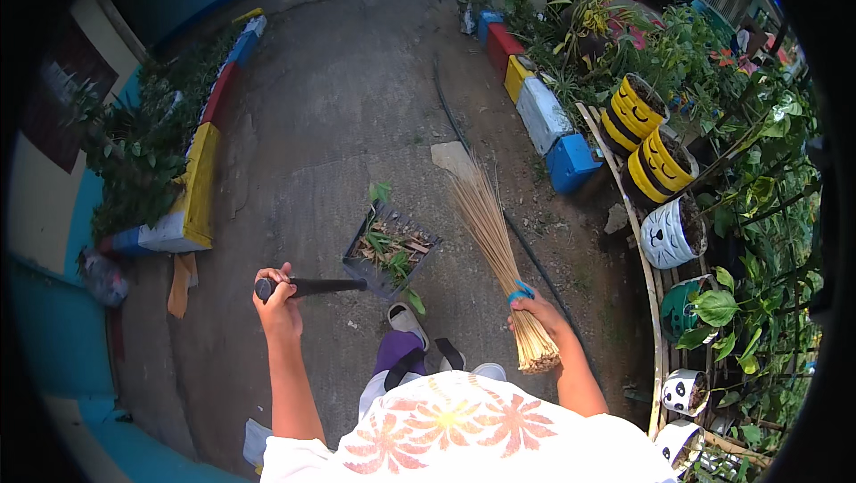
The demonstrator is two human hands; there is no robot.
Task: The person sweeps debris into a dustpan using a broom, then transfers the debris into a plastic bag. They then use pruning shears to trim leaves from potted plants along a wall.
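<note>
My left hand grips the black handle of a long-handled dustpan. Its dark pan is in front of my feet and holds green leaves, stems and dry brown litter. Some leaves hang over the pan's edges. In my right hand is a stick broom of thin tan ribs, bound with a blue band. The broom's cut butt end points back towards me, and its spread tips point forward, right of the dustpan. Both hands are apart from each other.
Painted block borders with plants edge the concrete path on the left; similar blocks stand right. A dark hose runs along the right side. Painted planters sit on a bamboo rack. A plastic bag lies left.
</note>
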